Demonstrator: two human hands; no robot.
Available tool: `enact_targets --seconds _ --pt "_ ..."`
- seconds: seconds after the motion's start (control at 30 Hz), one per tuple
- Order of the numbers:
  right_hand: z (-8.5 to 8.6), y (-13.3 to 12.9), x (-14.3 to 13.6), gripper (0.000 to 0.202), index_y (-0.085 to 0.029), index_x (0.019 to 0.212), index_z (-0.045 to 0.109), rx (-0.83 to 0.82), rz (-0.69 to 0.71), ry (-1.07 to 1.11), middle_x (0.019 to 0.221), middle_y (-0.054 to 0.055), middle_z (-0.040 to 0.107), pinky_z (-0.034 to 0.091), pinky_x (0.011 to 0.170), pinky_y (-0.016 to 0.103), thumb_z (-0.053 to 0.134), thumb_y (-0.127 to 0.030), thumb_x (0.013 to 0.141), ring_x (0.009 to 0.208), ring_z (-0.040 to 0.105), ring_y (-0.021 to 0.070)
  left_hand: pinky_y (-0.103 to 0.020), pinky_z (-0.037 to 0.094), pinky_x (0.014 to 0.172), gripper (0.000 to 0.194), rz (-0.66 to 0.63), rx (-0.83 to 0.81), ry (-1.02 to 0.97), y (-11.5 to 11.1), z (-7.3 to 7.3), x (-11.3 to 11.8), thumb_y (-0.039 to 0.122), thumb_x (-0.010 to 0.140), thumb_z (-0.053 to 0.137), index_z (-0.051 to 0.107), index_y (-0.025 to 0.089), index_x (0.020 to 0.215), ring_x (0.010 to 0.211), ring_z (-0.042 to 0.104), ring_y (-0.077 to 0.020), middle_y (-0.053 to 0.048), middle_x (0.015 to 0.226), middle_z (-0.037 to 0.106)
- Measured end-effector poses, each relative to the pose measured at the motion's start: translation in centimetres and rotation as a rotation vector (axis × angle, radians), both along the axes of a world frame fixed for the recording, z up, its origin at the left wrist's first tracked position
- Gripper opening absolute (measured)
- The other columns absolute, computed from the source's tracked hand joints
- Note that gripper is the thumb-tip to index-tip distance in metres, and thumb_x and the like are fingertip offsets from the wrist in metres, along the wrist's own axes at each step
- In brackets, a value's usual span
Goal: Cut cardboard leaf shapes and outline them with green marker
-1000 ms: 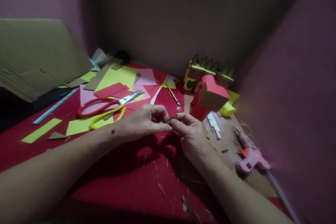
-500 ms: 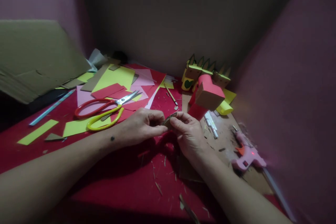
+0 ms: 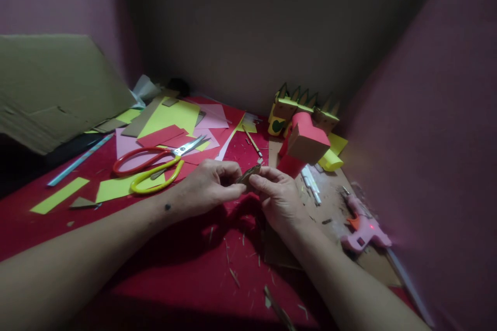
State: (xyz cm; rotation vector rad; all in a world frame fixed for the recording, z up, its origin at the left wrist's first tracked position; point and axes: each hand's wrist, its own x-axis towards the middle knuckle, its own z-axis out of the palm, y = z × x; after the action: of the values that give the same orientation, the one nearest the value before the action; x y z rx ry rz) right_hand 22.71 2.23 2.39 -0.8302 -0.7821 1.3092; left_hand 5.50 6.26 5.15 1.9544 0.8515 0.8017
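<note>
Between my two hands is a small brown piece of cardboard, largely covered by my fingers. My left hand pinches its left side with thumb and curled forefinger. On the other side, my right hand grips it between thumb and fingertips. Both hands are raised over the red tabletop. Left of them, scissors with one red and one yellow handle lie on coloured paper, blades apart. A pencil rests just beyond my fingers.
Right of my hands stand a red paper-covered cardboard shape and yellow paper pieces with spiky tops. A pink glue gun with a lit red light lies beside white glue sticks. A large cardboard sheet leans at left; scraps litter the table.
The cardboard piece has tilted slightly, so more of its flat face shows between my fingers. Both hands keep their hold almost in place. The whole view has shifted a little.
</note>
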Motion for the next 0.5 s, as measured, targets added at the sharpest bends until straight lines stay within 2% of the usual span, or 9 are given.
enact_targets --seconds 0.13,0.2,0.23,0.27,0.3,0.37,0.43,0.5 --pt "0.1 0.1 0.2 0.023 -0.021 0.069 0.083 -0.005 -0.002 0.011 0.068 0.001 0.081 0.060 0.068 0.031 0.101 -0.025 0.056 0.062 0.071 0.0160 -0.029 0.039 0.060 0.031 -0.067 0.030 -0.003 0.3 -0.2 -0.3 0.047 0.084 0.070 0.061 0.023 0.068 0.061 0.049 -0.0130 0.005 0.063 0.056" --pt "0.1 0.2 0.3 0.023 -0.022 0.069 0.083 0.003 -0.002 0.023 0.067 0.001 0.081 0.060 0.067 0.031 0.101 -0.026 0.055 0.061 0.071 0.0168 -0.029 0.041 0.062 0.027 -0.137 0.019 0.034 1.0 0.0 -1.4 0.049 0.081 0.077 0.070 0.023 0.078 0.064 0.054 -0.0148 0.004 0.068 0.064" --pt "0.1 0.2 0.3 0.023 -0.023 0.068 0.082 0.007 0.000 0.026 0.066 0.001 0.081 0.059 0.066 0.031 0.101 -0.027 0.056 0.061 0.071 0.0172 -0.029 0.044 0.066 0.030 -0.135 0.023 0.084 1.4 0.1 -2.3 0.050 0.080 0.082 0.076 0.023 0.091 0.071 0.061 -0.0171 0.003 0.076 0.071" --pt "0.0 0.3 0.3 0.023 -0.023 0.068 0.082 0.009 0.004 0.027 0.065 0.001 0.080 0.059 0.065 0.031 0.101 -0.028 0.056 0.061 0.072 0.0176 -0.030 0.047 0.074 0.036 -0.091 0.046 0.128 1.9 0.2 -3.5 0.054 0.082 0.083 0.078 0.024 0.101 0.081 0.066 -0.0198 0.001 0.086 0.076" --pt "0.0 0.4 0.3 0.022 -0.023 0.068 0.082 0.011 0.008 0.029 0.065 0.001 0.081 0.058 0.065 0.031 0.100 -0.029 0.057 0.061 0.072 0.0179 -0.031 0.047 0.078 0.038 -0.002 0.088 0.166 2.5 0.3 -4.9 0.059 0.087 0.078 0.077 0.024 0.102 0.086 0.067 -0.0214 0.000 0.091 0.077" --pt "-0.1 0.5 0.3 0.023 -0.023 0.067 0.081 0.007 0.013 0.042 0.065 0.002 0.080 0.058 0.065 0.031 0.100 -0.029 0.056 0.062 0.073 0.0183 -0.031 0.043 0.076 0.035 0.221 0.201 0.370 3.7 0.2 -7.8 0.058 0.096 0.069 0.074 0.023 0.100 0.080 0.064 -0.0203 0.001 0.086 0.074" --pt "-0.2 0.6 0.3 0.025 -0.022 0.067 0.080 -0.005 0.023 0.060 0.064 0.001 0.080 0.058 0.066 0.032 0.101 -0.027 0.055 0.061 0.072 0.0180 -0.032 0.036 0.073 0.027 0.318 0.236 0.460 4.8 -0.3 -10.5 0.048 0.092 0.079 0.071 0.022 0.085 0.075 0.056 -0.0208 0.000 0.077 0.068" --pt "-0.2 0.5 0.3 0.025 -0.021 0.068 0.080 -0.022 0.040 0.066 0.065 0.001 0.079 0.059 0.067 0.032 0.101 -0.026 0.054 0.060 0.071 0.0173 -0.033 0.029 0.071 0.034 0.335 0.276 0.518 5.6 -1.2 -12.4 0.051 0.087 0.085 0.066 0.024 0.076 0.070 0.048 -0.0204 0.001 0.068 0.058"
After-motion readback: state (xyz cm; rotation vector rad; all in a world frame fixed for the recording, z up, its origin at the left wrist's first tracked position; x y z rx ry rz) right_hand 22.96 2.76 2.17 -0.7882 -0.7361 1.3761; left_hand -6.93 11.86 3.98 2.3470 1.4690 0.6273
